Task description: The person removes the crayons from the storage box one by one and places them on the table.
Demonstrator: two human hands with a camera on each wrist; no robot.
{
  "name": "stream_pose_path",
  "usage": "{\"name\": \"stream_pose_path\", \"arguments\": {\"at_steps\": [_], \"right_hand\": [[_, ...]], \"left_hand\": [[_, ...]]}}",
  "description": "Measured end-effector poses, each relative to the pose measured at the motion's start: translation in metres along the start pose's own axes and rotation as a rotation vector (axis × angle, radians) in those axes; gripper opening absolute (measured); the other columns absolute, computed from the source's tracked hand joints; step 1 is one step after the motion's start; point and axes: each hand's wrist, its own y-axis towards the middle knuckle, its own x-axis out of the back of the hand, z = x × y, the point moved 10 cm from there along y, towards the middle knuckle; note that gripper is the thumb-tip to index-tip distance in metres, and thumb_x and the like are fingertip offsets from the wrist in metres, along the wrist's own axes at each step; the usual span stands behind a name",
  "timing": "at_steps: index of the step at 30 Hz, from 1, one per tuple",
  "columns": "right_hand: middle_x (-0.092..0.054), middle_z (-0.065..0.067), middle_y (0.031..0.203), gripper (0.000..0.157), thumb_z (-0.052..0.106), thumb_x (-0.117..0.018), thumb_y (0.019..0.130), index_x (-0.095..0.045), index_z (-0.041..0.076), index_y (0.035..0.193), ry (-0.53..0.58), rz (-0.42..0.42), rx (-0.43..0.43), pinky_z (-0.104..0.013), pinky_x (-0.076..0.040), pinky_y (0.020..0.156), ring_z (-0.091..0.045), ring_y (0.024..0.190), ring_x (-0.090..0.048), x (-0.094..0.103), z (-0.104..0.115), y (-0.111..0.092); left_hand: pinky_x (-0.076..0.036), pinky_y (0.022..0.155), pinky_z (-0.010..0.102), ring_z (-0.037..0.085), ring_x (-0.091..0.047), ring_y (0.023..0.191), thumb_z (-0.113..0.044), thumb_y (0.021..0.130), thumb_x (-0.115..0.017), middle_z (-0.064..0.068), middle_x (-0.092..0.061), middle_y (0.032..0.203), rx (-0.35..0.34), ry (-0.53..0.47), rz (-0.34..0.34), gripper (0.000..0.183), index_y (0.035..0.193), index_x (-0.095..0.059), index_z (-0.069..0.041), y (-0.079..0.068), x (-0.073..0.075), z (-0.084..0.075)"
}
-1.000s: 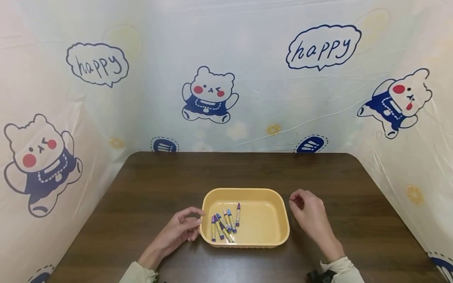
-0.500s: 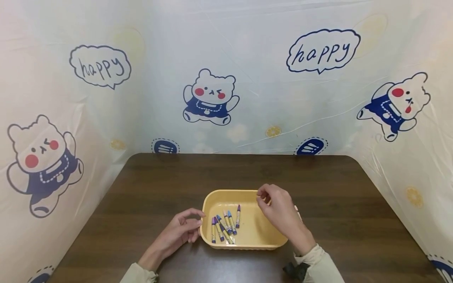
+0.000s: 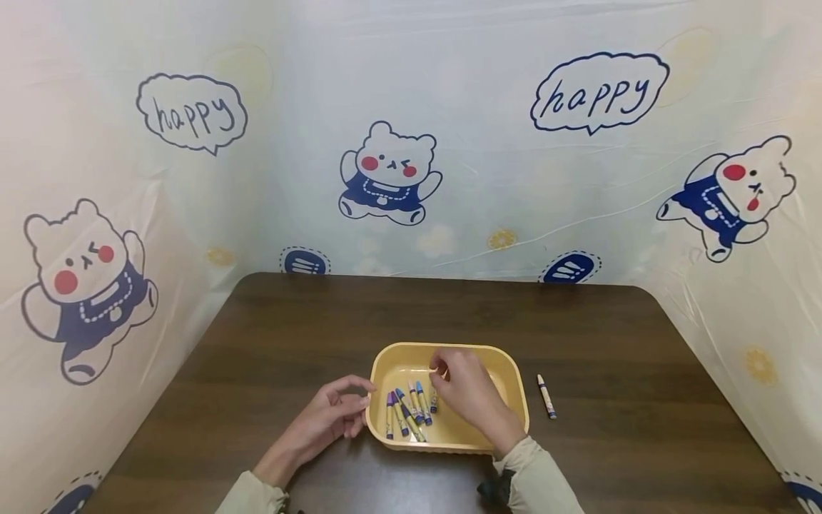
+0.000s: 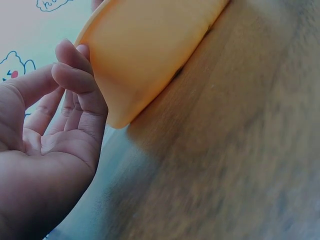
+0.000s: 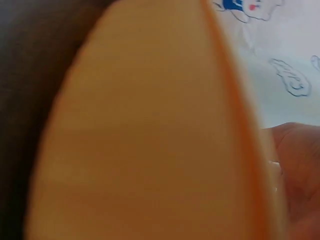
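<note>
Showing partly behind the bent-fingered right hand [image 3: 474,391], a crayon [image 3: 433,406] in the yellow tray [image 3: 443,448], grip on it unclear.

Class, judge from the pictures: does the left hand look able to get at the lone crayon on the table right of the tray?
Probably not directly: the left hand is at the left rim of the yellow tray, and the tray and right hand lie between it and the lone crayon.
</note>
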Motion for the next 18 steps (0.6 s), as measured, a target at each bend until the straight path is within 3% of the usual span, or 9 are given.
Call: {"name": "stream_pose_path", "arguments": {"at_steps": [9,18], "right_hand": [[-0.048,0.002,0.064,0.022,0.005,-0.074,0.081,-0.055,0.012,0.072,-0.131,0.044,-0.088,-0.028,-0.036,0.046,-0.013,0.055,-0.045,-0.039,-0.015,-0.008],[-0.043,-0.001,0.065,0.027,-0.004,-0.070,0.073,-0.048,0.011,0.071,-0.150,0.030,-0.055,-0.029,-0.034,0.046,-0.015,0.056,-0.042,-0.046,-0.011,-0.012]], "left_hand": [[-0.047,0.055,0.023,0.012,-0.057,0.061,-0.006,0.101,-0.055,0.003,-0.064,0.074,-0.005,0.001,0.018,0.027,0.125,-0.051,0.006,-0.001,-0.004,-0.002],[-0.047,0.055,0.023,0.011,-0.057,0.061,-0.005,0.101,-0.054,0.003,-0.065,0.074,-0.008,-0.001,0.020,0.026,0.125,-0.051,0.005,-0.001,-0.004,-0.003]]}}
